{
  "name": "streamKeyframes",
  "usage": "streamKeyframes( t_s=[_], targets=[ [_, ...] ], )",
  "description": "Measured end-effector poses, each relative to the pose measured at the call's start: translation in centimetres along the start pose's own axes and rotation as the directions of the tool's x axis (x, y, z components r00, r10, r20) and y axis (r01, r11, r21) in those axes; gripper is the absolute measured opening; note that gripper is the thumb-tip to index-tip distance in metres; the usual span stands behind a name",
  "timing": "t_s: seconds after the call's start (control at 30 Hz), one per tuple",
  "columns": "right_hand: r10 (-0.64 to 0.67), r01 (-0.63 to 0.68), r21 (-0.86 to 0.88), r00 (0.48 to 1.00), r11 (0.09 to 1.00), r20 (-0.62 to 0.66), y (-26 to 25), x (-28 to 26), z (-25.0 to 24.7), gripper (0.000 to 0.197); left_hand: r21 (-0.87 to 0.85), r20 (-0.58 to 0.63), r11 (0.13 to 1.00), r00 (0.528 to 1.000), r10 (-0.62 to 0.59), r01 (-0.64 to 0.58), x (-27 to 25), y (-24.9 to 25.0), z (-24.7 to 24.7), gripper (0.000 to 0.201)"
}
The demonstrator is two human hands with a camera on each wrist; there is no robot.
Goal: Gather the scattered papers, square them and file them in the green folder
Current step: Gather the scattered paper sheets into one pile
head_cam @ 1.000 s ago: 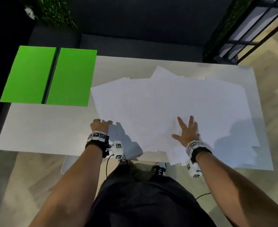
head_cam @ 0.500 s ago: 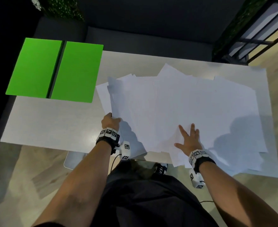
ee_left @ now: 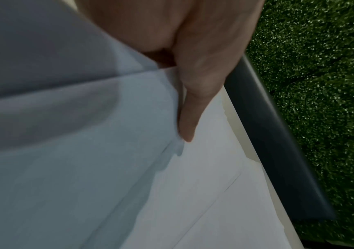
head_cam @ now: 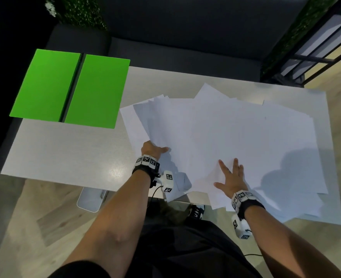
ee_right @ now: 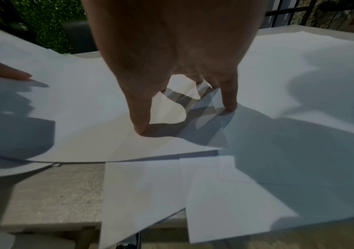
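Observation:
The green folder (head_cam: 71, 87) lies open and flat at the table's far left corner. White papers (head_cam: 236, 137) are fanned loosely over the middle and right of the table. My left hand (head_cam: 155, 150) pinches the near left edge of the top sheets, thumb on top and fingers (ee_left: 189, 109) beneath, and that edge is lifted. My right hand (head_cam: 230, 174) lies flat on the papers near the front edge with its fingers spread. In the right wrist view its fingertips (ee_right: 142, 124) press down on the top sheet (ee_right: 86, 134).
The pale table (head_cam: 65, 153) is bare between the folder and the papers. Several sheets (head_cam: 270, 209) overhang the front edge at the right. A dark sofa (head_cam: 185, 47) runs behind the table, and a black railing (head_cam: 316, 57) stands at the far right.
My left hand has taken hold of the left edge of the sheets, lifted it and moved right, drawing the sheets in. My right hand has stayed flat on the papers.

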State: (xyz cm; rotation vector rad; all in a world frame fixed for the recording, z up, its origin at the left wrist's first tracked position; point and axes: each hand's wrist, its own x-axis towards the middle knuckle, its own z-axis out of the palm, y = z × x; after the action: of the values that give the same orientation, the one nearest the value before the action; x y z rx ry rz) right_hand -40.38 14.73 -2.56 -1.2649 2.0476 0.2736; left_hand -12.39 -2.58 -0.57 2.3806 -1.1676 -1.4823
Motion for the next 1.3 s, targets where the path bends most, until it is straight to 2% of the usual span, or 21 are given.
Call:
streamKeyframes(
  t_s=[0.1, 0.2, 0.37, 0.5, 0.57, 0.63, 0.7, 0.8, 0.9, 1.0, 1.17, 1.23, 1.3],
  targets=[
    [0.003, -0.003, -0.002, 1.0, 1.0, 0.007, 0.0, -0.3, -0.1, 0.095, 0.015, -0.005, 1.0, 1.0, -0.017, 0.018, 0.1, 0.4, 0.6, 0.06],
    [-0.005, 0.005, 0.004, 1.0, 1.0, 0.002, 0.0, -0.4, -0.1, 0.095, 0.001, -0.031, 1.0, 0.999, -0.028, 0.028, 0.1, 0.2, 0.3, 0.056],
    [-0.021, 0.021, 0.004, 0.999, 1.0, -0.028, 0.3, -0.4, 0.1, 0.095, 0.051, -0.111, 0.992, 0.987, -0.112, 0.118, 0.8, -0.9, -2.2, 0.055],
    [-0.028, 0.027, -0.026, 0.999, 0.999, -0.036, 0.3, -0.5, 0.3, 0.095, 0.077, -0.244, 0.976, 0.953, -0.181, 0.206, 1.3, -1.8, -3.5, 0.067],
    [-0.026, 0.025, -0.033, 0.999, 0.999, -0.032, 0.1, -0.5, 0.2, 0.095, 0.048, -0.204, 0.978, 0.961, -0.188, 0.201, 1.7, -1.7, -3.1, 0.067],
    [-0.024, 0.023, -0.032, 0.999, 0.999, -0.031, 0.0, -0.6, 0.1, 0.095, -0.119, -0.087, 0.978, 0.98, -0.18, 0.169, 1.8, -1.8, -2.7, 0.06],
    [-0.023, 0.022, -0.037, 0.999, 0.999, -0.027, 0.0, -0.6, 0.0, 0.095, -0.228, -0.04, 0.963, 0.987, -0.155, 0.142, 1.9, -1.9, -2.7, 0.056],
    [-0.025, 0.025, -0.029, 0.999, 0.999, -0.023, -0.1, -0.7, 0.0, 0.095, -0.22, -0.058, 0.968, 0.988, -0.141, 0.125, 1.2, -1.2, -2.9, 0.051],
    [-0.024, 0.024, -0.021, 0.999, 0.999, -0.028, -0.2, -0.7, 0.0, 0.095, -0.09, -0.153, 0.994, 0.985, -0.081, 0.068, 0.2, -0.4, -2.4, 0.035],
    [-0.027, 0.027, -0.014, 0.999, 1.0, -0.029, 0.0, -0.5, 0.2, 0.095, 0.001, -0.173, 1.0, 0.985, -0.011, 0.012, -0.7, 0.1, -1.5, 0.025],
    [-0.019, 0.019, -0.015, 0.999, 1.0, -0.026, 0.0, -0.3, 0.4, 0.095, 0.116, -0.228, 0.991, 0.97, 0.086, -0.061, -3.0, 1.3, 0.0, 0.039],
    [-0.011, 0.01, -0.012, 1.0, 1.0, -0.021, -0.2, -0.3, 0.3, 0.095, 0.1, -0.252, 0.991, 0.961, 0.114, -0.092, -3.4, 1.2, 0.6, 0.047],
    [-0.008, 0.008, -0.006, 1.0, 1.0, -0.019, -0.3, -0.3, 0.3, 0.095, 0.031, -0.266, 0.997, 0.961, 0.073, -0.067, -2.6, 0.8, 0.6, 0.067]
  ],
)
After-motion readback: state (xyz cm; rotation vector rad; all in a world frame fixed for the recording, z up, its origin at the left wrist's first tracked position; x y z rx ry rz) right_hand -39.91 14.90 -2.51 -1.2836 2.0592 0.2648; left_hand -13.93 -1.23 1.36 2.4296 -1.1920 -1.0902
